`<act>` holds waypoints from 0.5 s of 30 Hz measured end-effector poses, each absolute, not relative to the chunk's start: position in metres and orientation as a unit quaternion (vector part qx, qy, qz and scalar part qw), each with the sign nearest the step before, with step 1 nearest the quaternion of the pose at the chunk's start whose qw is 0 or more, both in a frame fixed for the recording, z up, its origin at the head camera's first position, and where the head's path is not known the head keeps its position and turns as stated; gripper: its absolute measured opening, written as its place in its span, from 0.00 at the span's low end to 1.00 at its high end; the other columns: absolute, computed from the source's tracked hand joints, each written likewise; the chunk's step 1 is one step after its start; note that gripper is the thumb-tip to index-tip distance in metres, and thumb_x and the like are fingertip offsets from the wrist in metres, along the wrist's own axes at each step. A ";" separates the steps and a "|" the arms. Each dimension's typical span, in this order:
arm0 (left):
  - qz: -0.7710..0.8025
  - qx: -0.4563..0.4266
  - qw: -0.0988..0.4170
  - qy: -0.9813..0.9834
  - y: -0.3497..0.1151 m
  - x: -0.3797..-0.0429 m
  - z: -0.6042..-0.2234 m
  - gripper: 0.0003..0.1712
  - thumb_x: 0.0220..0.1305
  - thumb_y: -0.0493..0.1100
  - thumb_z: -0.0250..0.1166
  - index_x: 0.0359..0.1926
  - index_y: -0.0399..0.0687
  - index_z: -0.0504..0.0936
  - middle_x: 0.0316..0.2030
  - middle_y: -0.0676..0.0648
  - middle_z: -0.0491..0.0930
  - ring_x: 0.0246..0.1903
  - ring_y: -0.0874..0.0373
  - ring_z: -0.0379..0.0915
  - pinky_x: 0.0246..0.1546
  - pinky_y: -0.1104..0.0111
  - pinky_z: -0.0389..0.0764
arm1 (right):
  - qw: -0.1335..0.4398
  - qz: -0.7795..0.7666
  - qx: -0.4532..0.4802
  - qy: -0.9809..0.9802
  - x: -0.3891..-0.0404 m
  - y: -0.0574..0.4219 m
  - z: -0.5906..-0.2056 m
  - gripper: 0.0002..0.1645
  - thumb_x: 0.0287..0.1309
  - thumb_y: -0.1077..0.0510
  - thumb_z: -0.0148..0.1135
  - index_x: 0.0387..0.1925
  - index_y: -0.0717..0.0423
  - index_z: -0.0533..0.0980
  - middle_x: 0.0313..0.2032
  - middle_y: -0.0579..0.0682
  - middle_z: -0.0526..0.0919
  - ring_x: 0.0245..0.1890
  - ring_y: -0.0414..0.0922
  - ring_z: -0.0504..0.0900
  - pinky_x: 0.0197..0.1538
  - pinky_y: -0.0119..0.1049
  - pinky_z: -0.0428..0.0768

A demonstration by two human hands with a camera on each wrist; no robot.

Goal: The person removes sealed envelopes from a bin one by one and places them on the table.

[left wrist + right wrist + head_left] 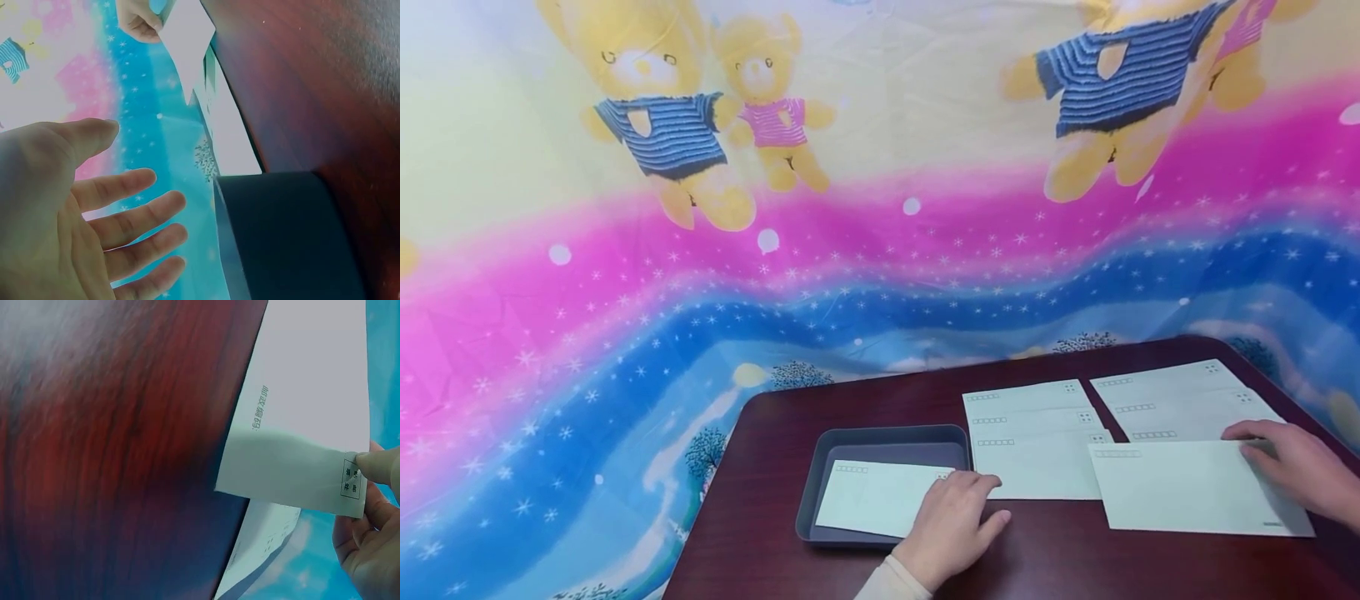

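Observation:
My right hand [1296, 467] pinches a white envelope [1195, 487] by its upper right corner, thumb on the printed stamp box [351, 479] in the right wrist view. This envelope overlaps the lower part of the right column of envelopes [1180, 398]. My left hand [951, 521], fingers spread and relaxed with nothing between them, is over the right side of the grey tray [808, 492]. Inside the tray lies another envelope [880, 500], its right end partly hidden by that hand. The left wrist view shows the left palm [69, 219] beside the tray's dark wall [281, 237].
A left column of overlapping envelopes [1037, 471] lies just right of the tray. Everything rests on a dark reddish-brown table [760, 467] with rounded corners. Behind its far edge hangs a backdrop cloth [880, 250] printed with teddy bears.

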State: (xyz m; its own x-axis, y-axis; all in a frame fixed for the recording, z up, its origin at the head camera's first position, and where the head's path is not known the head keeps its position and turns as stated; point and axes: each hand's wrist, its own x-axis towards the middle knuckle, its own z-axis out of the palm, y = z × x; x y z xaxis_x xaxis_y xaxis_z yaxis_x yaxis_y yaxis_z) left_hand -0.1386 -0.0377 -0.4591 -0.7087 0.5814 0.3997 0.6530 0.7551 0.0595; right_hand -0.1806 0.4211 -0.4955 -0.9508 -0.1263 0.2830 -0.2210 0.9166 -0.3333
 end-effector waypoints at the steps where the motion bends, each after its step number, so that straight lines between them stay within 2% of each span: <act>1: -0.098 -0.337 0.180 -0.919 -0.037 -0.138 -0.460 0.18 0.63 0.58 0.56 0.49 0.57 0.80 0.42 0.57 0.81 0.43 0.64 0.75 0.41 0.69 0.75 | 0.133 0.181 0.091 -0.970 -0.181 0.423 -0.497 0.13 0.47 0.72 0.60 0.39 0.68 0.79 0.37 0.66 0.80 0.41 0.68 0.74 0.37 0.59 0.73; 8: -0.095 -0.350 0.195 -0.912 -0.033 -0.136 -0.462 0.19 0.63 0.58 0.55 0.48 0.56 0.80 0.41 0.58 0.81 0.43 0.63 0.75 0.40 0.70 0.75 | 0.154 0.164 0.091 -0.970 -0.185 0.433 -0.505 0.12 0.44 0.74 0.60 0.35 0.70 0.78 0.33 0.66 0.80 0.36 0.67 0.76 0.34 0.57 0.74; 15: -0.092 -0.347 0.199 -0.912 -0.031 -0.135 -0.464 0.19 0.62 0.58 0.56 0.48 0.57 0.80 0.41 0.58 0.81 0.43 0.63 0.75 0.38 0.69 0.74 | 0.148 0.163 0.062 -0.974 -0.191 0.447 -0.509 0.12 0.44 0.76 0.59 0.35 0.73 0.77 0.33 0.70 0.78 0.37 0.69 0.73 0.34 0.59 0.73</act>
